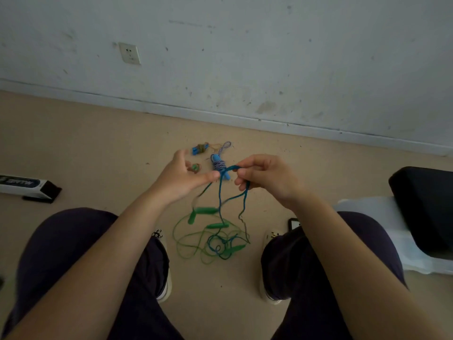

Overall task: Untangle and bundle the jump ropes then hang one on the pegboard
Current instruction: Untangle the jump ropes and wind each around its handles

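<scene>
Dark-trousered knees [61, 253] fill the bottom of the view, with pale shoes [164, 288] planted on the tan floor [85, 143] between them. Both forearms reach forward over the gap. On the right hand [264, 179] the fingers [245, 165] are curled and pinch a dark teal rope [221, 209] at its top; a second strand of it runs through the lower fingers of that hand. On the left hand [183, 179] the fingers are loosely spread, the thumb stretched toward the same rope, its tip touching or just beside the strand; which, I cannot tell. From the hands the teal rope drops to the floor and ends in a tangle with a green jump rope [196, 246], whose green handles [217, 226] lie in and above the coils. Farther off, near the wall, lies a blue-and-white twisted rope wound round a light blue handle [217, 163], and beside it a small blue bundle [199, 148]. A wall socket [129, 53] sits on the scuffed white wall. At left a white and black box [27, 186] rests on the floor; at right is a black seat [426, 204]
</scene>
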`<state>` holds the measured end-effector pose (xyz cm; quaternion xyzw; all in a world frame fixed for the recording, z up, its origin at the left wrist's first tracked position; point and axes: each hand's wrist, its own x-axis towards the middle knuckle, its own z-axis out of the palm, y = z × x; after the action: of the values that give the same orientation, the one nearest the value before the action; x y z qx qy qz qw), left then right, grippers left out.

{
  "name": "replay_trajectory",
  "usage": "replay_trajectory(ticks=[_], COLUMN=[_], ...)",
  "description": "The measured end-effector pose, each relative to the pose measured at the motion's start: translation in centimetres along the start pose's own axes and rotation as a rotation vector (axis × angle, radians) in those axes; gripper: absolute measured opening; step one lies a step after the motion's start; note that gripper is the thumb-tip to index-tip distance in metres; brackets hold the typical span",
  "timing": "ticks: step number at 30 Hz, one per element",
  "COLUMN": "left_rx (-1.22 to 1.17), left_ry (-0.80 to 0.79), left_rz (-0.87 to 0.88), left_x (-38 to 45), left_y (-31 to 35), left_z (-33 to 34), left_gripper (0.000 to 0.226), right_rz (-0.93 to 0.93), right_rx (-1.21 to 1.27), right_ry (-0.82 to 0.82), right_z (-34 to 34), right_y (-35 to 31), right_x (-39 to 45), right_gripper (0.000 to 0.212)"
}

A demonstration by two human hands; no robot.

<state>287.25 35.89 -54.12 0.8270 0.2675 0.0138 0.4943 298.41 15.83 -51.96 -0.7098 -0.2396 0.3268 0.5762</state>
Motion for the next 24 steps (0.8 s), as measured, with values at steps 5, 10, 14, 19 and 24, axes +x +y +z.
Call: replay_trajectory(ticks=[5,10,14,19,24], left_rx=[-0.114,-0.219,-0.296,-0.331,-0.441], left_ry=[-0.267,-0.272,-0.258,-0.143,-0.116], left_rz=[0.255,0.263,0.272,0.232,0.166], left_x=[-0.6,-1.4,-1.4,-1.3,-0.7], left_y=[0.8,1.5,1.8,2.1,1.7], left_z=[0.3,0.9,0.4,0.3,-0.9], left_gripper=[0.058,0.018,0.023,0.025,0.022], right_rz=[-0.050,-0.084,-0.126,-0.150,-0.120], right_rx=[0.009,0.011,0.031,0.120,0.247], right_ry=[-0.090,0.010,0.094,0.188,0.245], right_z=[1.0,0.9,0.8,0.8,-1.2], right_y=[-0.4,-0.6,-0.5,-0.7,-0.7], right_x=[-0.3,-0.4,-0.3,0.0,0.4], right_gripper=[0.010,0.018,0.018,0.009,0.015])
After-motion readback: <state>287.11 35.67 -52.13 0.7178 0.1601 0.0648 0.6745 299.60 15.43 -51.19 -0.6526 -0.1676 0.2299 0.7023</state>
